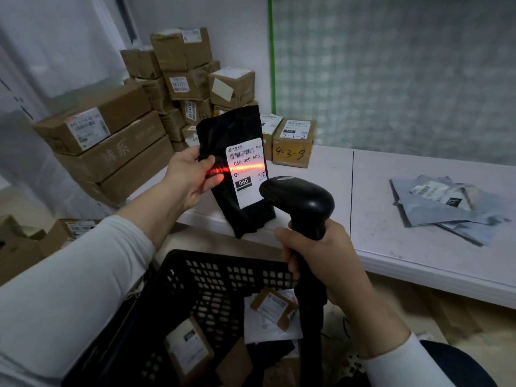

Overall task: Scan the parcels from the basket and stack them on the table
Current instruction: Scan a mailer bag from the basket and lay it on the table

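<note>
Glossy black plastic mailer (240, 174), paper label (245, 170); perforated plastic basket (212, 280)

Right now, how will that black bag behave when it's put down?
Probably floppy: the black bag creases where the left hand pinches it. Likely light, since that one edge grip holds it up. Its glossy film may slide.

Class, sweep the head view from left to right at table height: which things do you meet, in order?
stacked long cartons → left hand → black parcel → barcode scanner → grey mailers
</note>
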The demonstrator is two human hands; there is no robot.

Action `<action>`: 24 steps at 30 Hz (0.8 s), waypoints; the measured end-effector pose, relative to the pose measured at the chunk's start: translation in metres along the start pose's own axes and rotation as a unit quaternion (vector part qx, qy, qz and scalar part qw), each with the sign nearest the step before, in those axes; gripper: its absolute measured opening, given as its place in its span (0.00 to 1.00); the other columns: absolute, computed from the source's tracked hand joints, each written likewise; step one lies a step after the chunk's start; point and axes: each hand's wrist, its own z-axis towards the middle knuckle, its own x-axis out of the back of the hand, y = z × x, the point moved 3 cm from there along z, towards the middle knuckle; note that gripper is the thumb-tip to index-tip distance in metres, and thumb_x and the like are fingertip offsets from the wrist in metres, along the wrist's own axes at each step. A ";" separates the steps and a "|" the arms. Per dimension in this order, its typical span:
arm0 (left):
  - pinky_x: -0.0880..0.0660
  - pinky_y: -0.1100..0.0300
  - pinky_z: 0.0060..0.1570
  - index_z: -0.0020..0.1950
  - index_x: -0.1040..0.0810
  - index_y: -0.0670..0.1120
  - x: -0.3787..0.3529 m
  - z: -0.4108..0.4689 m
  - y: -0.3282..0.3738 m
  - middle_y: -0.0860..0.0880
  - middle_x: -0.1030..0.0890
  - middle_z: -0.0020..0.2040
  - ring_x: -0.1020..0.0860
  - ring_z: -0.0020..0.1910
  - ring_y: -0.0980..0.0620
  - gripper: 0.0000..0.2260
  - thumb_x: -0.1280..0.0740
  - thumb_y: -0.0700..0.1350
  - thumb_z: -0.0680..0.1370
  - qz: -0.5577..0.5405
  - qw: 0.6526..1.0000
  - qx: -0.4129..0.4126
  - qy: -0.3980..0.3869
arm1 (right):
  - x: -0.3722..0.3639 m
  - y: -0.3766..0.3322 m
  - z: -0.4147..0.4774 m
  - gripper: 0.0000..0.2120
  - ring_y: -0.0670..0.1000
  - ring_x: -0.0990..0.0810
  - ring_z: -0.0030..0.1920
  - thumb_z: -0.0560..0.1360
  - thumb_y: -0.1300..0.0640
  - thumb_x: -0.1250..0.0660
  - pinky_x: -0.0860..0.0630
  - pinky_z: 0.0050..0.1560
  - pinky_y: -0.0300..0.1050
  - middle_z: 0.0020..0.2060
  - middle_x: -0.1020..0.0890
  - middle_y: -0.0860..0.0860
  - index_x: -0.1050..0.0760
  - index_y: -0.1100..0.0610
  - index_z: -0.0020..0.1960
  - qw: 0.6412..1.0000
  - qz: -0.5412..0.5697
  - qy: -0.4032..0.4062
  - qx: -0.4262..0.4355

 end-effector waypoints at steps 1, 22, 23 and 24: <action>0.29 0.72 0.21 0.64 0.26 0.44 -0.001 0.000 0.002 0.50 0.23 0.45 0.24 0.37 0.56 0.13 0.42 0.37 0.82 0.011 1.000 -0.003 -0.001 | 0.001 -0.001 -0.002 0.08 0.51 0.25 0.25 0.73 0.59 0.29 0.26 0.30 0.46 0.26 0.21 0.53 0.26 0.62 0.47 1.000 -0.003 0.004 0.006; 0.31 0.71 0.19 0.57 0.24 0.46 -0.013 0.002 0.012 0.47 0.23 0.42 0.27 0.33 0.54 0.09 0.41 0.37 0.81 0.060 0.998 -0.008 0.014 | 0.019 -0.007 -0.013 0.10 0.48 0.24 0.24 0.72 0.56 0.29 0.24 0.30 0.42 0.26 0.21 0.51 0.26 0.62 0.46 0.999 -0.021 0.030 0.029; 0.31 0.71 0.19 0.57 0.24 0.46 -0.013 0.002 0.012 0.47 0.23 0.43 0.27 0.33 0.54 0.09 0.41 0.37 0.81 0.063 0.998 -0.007 0.015 | 0.020 -0.007 -0.013 0.10 0.48 0.24 0.24 0.72 0.56 0.29 0.24 0.30 0.42 0.26 0.21 0.51 0.26 0.62 0.47 0.999 -0.019 0.031 0.028; 0.31 0.71 0.19 0.56 0.24 0.46 -0.013 0.003 0.012 0.47 0.23 0.43 0.26 0.33 0.54 0.09 0.41 0.37 0.81 0.067 0.998 -0.007 0.017 | 0.020 -0.006 -0.012 0.10 0.48 0.24 0.24 0.72 0.56 0.29 0.24 0.30 0.42 0.26 0.20 0.51 0.26 0.62 0.47 0.999 -0.018 0.032 0.028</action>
